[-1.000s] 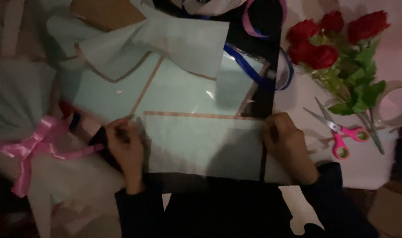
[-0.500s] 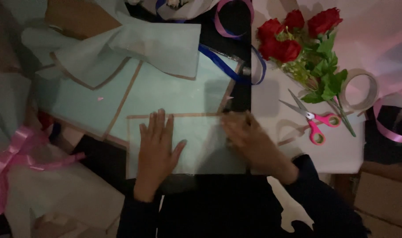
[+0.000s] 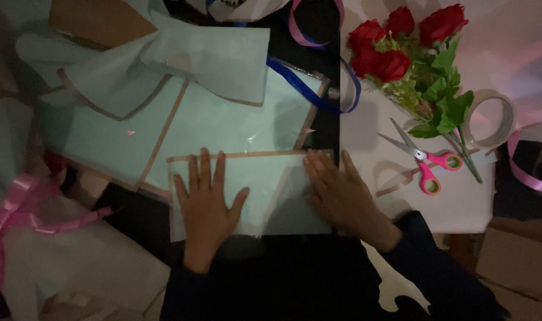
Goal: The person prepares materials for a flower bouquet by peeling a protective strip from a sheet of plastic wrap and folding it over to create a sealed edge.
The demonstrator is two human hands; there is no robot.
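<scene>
1. My left hand lies flat on the folded sheet, fingers spread wide, holding nothing.
2. My right hand presses flat on the sheet's right part, fingers close together, holding nothing.
3. The sheet is pale green with a tan border and lies in front of me, over larger green sheets.
4. Pink-handled scissors lie to the right, near the red roses and a tape roll.
5. A pink bow sits at far left.
</scene>
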